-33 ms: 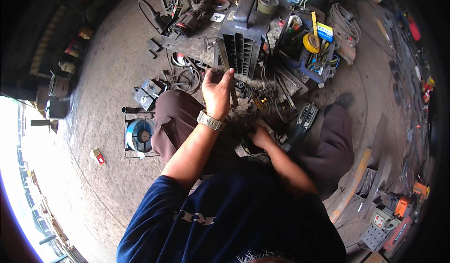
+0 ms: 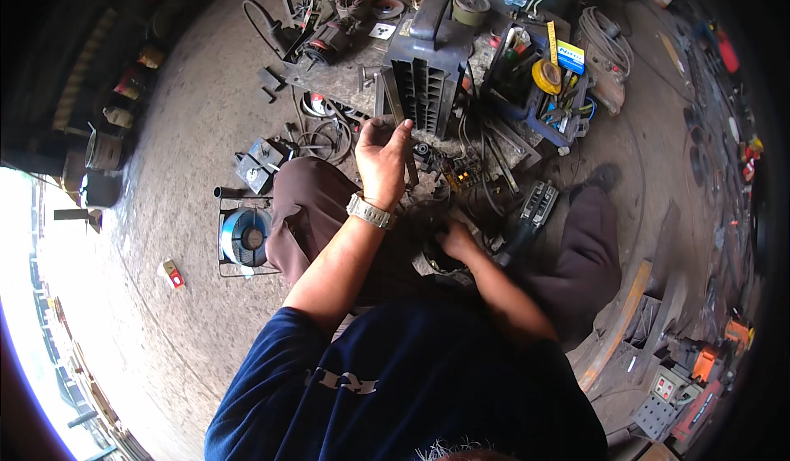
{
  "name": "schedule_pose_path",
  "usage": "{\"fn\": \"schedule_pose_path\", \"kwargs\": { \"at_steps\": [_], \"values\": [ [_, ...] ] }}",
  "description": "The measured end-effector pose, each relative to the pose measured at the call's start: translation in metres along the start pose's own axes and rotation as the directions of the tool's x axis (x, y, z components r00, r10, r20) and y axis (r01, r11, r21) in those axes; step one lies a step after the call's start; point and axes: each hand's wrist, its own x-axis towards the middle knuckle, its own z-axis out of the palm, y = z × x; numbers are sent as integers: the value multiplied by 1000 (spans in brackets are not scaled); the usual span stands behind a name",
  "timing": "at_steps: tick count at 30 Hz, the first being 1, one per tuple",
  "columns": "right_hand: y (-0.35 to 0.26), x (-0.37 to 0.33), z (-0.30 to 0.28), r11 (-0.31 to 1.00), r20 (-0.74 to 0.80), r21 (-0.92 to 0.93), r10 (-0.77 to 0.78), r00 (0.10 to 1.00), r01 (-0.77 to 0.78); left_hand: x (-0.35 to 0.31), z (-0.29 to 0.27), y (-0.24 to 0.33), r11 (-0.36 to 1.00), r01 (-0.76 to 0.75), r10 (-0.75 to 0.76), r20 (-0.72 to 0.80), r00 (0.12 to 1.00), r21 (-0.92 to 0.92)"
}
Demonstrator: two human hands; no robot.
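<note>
My left hand [image 2: 383, 158], with a watch [image 2: 370, 212] on the wrist, is closed around a long flat metal bar [image 2: 392, 95]. The bar stands steeply tilted against the front of a dark box-shaped machine [image 2: 422, 62] with a top handle and slatted vents. Low between my legs, my right hand [image 2: 457, 240] is curled beside a dark rounded part [image 2: 436, 257]. Its fingertips sink into shadow, and what they grip cannot be made out. Just beyond that hand lies a circuit board [image 2: 462, 175] among loose wires.
A tool box [image 2: 559, 138] holding hand tools and a yellow tape measure [image 2: 546, 75] stands at the right. A power tool [image 2: 325, 46] lies at the back left. A blue spool [image 2: 243, 237] in a wire frame sits by my left knee. A finned metal part [image 2: 539, 203] rests right of my hands.
</note>
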Motion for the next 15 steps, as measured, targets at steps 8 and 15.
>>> {"fn": "schedule_pose_path", "kwargs": {
  "at_steps": [8,15],
  "values": [
    [-26,32,7,994,-133,58,-86,987,94,9,8,-9,989,-101,96,50,994,106],
    [-74,64,3,978,-143,182,-81,986,107,15,4,-22,983,-142,139,33,990,118]
  ]
}}
